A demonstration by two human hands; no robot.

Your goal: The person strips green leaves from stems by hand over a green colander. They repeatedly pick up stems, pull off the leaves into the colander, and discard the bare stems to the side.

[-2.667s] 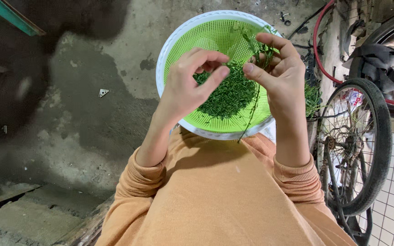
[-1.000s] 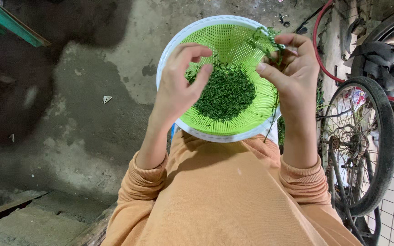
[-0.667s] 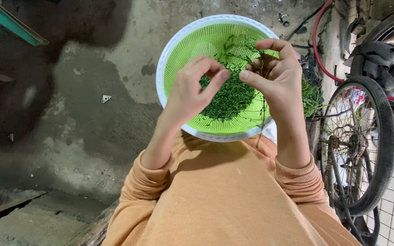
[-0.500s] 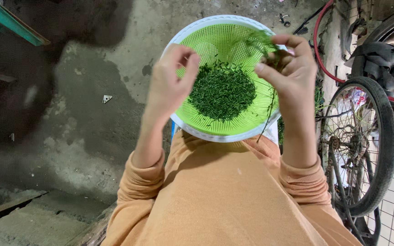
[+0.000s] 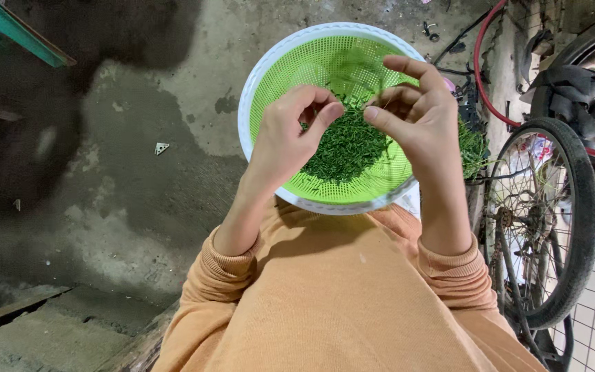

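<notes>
Herb sprig (image 5: 359, 69) first: it stands up blurred and faint above your two hands, over the far half of the colander, and its lower end runs down between your right fingertips. Your right hand (image 5: 418, 124) pinches it there, thumb pressed toward the curled middle fingers, while the forefinger sticks out straight above them. Your left hand (image 5: 287, 138) sits just beside it, thumb tip and bent forefinger closed together (whether they grip a leaf or only each other, you cannot tell from here). The two hands almost touch at the fingertips.

Below them lies a heap of picked leaves (image 5: 349, 148), dark green, piled in the middle of the colander (image 5: 290, 58), which is bright green mesh with a white rim and rests against your lap. Your orange sleeves (image 5: 232, 258) come up from the bottom edge. More loose greens (image 5: 473, 148) lie just right of the colander. Beyond those stands a bicycle wheel (image 5: 566, 227), upright, on the stained concrete floor (image 5: 139, 158).
</notes>
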